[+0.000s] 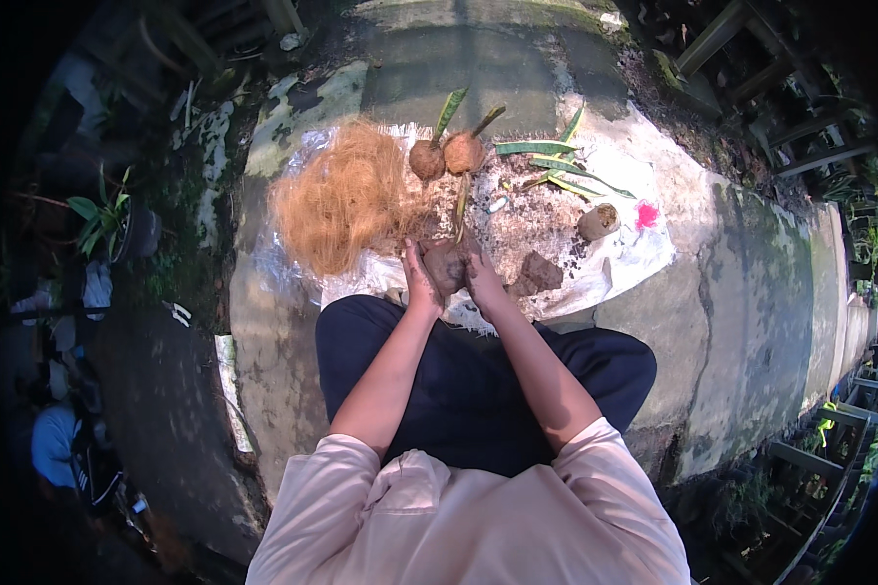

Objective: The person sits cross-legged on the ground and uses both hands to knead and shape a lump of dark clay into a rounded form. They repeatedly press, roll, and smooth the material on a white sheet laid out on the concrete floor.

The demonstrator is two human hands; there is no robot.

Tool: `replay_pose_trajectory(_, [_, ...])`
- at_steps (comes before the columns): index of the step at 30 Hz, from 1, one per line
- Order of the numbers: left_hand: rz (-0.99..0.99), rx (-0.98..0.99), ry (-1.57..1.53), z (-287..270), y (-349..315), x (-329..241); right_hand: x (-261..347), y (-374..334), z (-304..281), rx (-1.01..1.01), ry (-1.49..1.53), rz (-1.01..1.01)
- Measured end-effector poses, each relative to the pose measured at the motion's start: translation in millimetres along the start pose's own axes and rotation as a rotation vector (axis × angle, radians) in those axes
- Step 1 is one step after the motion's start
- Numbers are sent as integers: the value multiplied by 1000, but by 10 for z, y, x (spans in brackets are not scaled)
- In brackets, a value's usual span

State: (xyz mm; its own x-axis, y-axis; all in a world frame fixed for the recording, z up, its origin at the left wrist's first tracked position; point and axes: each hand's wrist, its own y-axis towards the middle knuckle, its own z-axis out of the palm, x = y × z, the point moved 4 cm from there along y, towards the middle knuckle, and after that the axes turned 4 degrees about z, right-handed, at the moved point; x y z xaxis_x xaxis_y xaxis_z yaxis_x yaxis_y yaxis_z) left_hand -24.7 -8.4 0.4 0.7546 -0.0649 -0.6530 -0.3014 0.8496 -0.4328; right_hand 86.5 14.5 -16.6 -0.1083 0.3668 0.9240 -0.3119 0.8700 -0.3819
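Between my two palms is a rounded ball of dark wet soil (446,265), with an upright snake plant leaf (461,208) rising from its top. My left hand (420,276) cups the ball's left side and my right hand (481,273) its right side; mud coats the fingers. Just right of my right hand lies a loose lump of dark soil (538,273). Beyond the hands stand two fibre-wrapped balls, a darker one (426,160) and an orange-brown one (463,153), each with a leaf sticking up.
A heap of coconut fibre (336,200) lies on the left of the soil-strewn white sheet (643,255). Cut snake plant leaves (561,161), a small round container (599,222) and a pink patch (646,214) are at right. White-handled cutters (177,314) rest on the ground far left, near a potted plant (107,219).
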Motion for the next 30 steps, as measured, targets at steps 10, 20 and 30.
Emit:
replay_pose_trajectory(10, [871,498,802,605,-694,-418,605,-657,-53,311,922,63])
replay_pose_trajectory(20, [1199,671,1161,1226,-977,-577,840,-857,-361,313,1010,-8])
replay_pose_trajectory(30, [928,470,1073,1084,-965,-181,865,-904,-628,67,1178,-109])
